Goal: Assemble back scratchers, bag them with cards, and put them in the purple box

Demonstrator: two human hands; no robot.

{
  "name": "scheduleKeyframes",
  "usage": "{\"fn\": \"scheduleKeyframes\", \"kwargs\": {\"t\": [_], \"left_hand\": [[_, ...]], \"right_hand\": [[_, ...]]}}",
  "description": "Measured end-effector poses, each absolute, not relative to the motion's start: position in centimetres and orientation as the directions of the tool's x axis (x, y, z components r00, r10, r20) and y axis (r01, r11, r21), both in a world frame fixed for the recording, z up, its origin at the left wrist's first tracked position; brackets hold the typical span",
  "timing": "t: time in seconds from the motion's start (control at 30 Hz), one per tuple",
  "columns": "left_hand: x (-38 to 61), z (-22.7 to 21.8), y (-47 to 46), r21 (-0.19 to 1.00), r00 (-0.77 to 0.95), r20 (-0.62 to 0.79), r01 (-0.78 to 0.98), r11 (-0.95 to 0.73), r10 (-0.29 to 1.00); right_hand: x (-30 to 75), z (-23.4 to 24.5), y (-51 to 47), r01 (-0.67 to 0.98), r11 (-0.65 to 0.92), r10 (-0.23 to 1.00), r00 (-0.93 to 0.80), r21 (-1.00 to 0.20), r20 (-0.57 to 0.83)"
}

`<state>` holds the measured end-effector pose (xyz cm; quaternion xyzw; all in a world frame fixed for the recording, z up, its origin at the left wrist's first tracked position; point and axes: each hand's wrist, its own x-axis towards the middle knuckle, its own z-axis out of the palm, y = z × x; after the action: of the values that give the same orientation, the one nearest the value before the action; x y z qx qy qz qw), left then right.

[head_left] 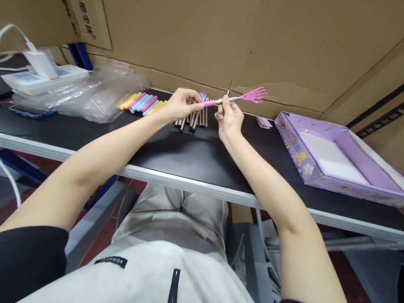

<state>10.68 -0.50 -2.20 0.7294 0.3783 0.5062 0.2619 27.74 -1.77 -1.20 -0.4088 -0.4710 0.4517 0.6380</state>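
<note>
A back scratcher [234, 98] with a pink hand-shaped head, a metal rod and a pink grip is held level above the table. My left hand [183, 104] is closed around its pink grip. Close to the head, my right hand [230, 117] pinches the metal rod. Behind and below my left hand lie several metal rods [194, 120], with coloured heads partly hidden by that hand. To the left of them sits a row of yellow, pink and blue handles [143, 103].
Clear plastic bags [96, 95] lie at the left beside a white power strip [67, 75] with a charger and cable. A phone [31, 111] lies there too. On the right stands a purple box [319, 176]. Small pink cards [264, 123] lie near the cardboard wall [213, 26].
</note>
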Motion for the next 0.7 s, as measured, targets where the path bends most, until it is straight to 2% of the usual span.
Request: {"fn": "scheduleKeyframes", "kwargs": {"t": [0.2, 0.37, 0.53, 0.7], "left_hand": [[11.2, -1.9, -0.8, 0.774, 0.199, 0.547, 0.252, -0.581, 0.814], [11.5, -1.4, -0.9, 0.802, 0.188, 0.509, 0.250, -0.542, 0.840], [11.3, -1.2, -1.4, 0.830, 0.201, 0.466, 0.239, -0.504, 0.862], [11.4, -1.2, -1.8, 0.825, 0.196, 0.460, 0.266, -0.499, 0.866]], "right_hand": [[27.7, -1.0, -1.6, -0.204, 0.267, 0.959, 0.150, -0.942, 0.240], [27.9, -0.7, -0.8, -0.180, 0.258, 0.964, 0.109, -0.949, 0.241], [28.9, -0.3, 0.0, -0.226, 0.266, 0.958, 0.172, -0.937, 0.230], [29.6, 0.1, -0.2, -0.225, 0.269, 0.960, 0.137, -0.936, 0.243]]}}
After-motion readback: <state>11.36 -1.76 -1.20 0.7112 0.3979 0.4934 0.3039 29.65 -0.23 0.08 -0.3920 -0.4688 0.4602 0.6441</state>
